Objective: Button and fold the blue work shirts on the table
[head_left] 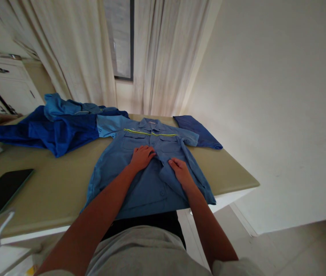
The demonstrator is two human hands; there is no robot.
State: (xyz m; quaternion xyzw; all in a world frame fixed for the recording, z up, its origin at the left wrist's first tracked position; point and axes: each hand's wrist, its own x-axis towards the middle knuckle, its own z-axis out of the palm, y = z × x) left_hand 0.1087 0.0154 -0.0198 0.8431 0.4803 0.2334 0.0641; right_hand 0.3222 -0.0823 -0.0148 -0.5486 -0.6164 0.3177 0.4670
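Observation:
A short-sleeved blue work shirt [140,186] lies front up on the table, collar away from me, with a yellow-green stripe across the chest above two flap pockets. Its front is partly parted below the chest, and a button shows near the hem. My left hand [143,157] is on the front opening, its fingers bent over the fabric edge. Just to the right, my right hand [181,171] grips the other front edge between thumb and fingers, lifting it into a fold. The fingertips of both hands are partly hidden.
Crumpled blue garments [62,130] are heaped at the table's back left, touching the shirt's sleeve. A folded dark blue garment [199,132] lies at the back right. A dark flat tablet-like object [4,191] rests at left on the table [56,188]. A wall [280,115] borders the right side.

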